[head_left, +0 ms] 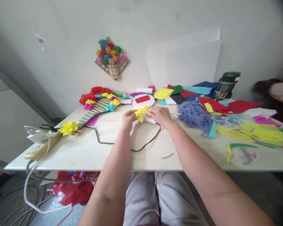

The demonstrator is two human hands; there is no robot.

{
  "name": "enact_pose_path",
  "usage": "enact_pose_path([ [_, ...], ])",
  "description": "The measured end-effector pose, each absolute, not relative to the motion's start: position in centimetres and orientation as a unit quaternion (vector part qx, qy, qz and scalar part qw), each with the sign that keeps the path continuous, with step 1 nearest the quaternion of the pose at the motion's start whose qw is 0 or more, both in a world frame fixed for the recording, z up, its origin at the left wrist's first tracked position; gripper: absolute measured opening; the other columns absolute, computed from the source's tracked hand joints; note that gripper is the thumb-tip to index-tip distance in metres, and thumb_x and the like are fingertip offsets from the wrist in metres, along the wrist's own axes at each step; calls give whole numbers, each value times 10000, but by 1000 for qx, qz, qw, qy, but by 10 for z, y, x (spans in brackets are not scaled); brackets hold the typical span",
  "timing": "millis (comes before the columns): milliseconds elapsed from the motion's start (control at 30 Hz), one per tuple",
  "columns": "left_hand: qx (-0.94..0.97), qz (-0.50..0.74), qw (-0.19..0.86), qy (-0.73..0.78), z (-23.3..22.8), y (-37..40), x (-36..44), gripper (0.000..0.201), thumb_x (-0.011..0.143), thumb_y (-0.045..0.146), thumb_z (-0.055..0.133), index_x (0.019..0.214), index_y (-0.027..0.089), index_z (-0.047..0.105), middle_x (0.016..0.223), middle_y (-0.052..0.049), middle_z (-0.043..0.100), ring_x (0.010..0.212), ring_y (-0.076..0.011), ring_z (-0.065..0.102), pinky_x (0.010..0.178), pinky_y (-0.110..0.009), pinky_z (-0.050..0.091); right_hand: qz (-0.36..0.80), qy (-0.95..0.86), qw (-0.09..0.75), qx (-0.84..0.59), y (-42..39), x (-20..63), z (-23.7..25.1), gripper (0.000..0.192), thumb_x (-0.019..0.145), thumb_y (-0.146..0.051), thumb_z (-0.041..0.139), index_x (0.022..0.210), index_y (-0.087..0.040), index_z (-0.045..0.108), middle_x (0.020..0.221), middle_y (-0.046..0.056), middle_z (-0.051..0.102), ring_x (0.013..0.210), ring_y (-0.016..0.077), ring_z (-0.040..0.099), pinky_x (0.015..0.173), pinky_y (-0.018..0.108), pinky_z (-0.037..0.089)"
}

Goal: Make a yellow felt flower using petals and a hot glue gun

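My left hand (129, 118) pinches a yellow paper flower (140, 115) by its left side, above the middle of the table. My right hand (160, 115) is closed on a thin wooden stick (176, 114). One end of that stick reaches into the flower's petals, while the other sticks out to the right. Just under the hands lies a white tool (150, 120) with a black cord, perhaps a glue gun, partly hidden. Behind them rests a white oval piece (143, 104) bearing a red rectangle. A ball of purple-blue yarn (194, 113) lies right of my right hand.
At left, a striped panel (94, 111) carries paper flowers beside a power strip (43, 147). Coloured paper sheets (163, 93) spread along the back and right, near a dark green bottle (227, 86). The black cord (141, 150) loops across the table's front.
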State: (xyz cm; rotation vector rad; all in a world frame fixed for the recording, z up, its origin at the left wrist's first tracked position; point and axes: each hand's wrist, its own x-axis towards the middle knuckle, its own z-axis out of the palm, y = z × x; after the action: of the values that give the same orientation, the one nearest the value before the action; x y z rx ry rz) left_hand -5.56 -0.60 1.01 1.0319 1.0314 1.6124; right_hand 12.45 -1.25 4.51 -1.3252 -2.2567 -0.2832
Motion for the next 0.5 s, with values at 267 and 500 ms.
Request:
enact_pose_path([
  [267, 418, 659, 467, 416, 7, -4, -57, 297, 509, 189, 621, 796, 119, 649, 724, -39, 643, 684, -158, 614, 675, -330, 518, -105, -828, 271, -480, -10, 126, 41, 211, 857, -263, 470, 874, -195, 669, 922, 46, 683, 803, 166, 590, 613, 265, 308],
  [500, 425, 652, 467, 419, 7, -4, -57, 278, 515, 185, 619, 784, 123, 655, 718, -35, 636, 670, -152, 606, 677, -333, 521, -108, -829, 271, -478, -12, 126, 43, 195, 847, -270, 486, 875, -198, 665, 909, 37, 682, 793, 168, 589, 597, 271, 294],
])
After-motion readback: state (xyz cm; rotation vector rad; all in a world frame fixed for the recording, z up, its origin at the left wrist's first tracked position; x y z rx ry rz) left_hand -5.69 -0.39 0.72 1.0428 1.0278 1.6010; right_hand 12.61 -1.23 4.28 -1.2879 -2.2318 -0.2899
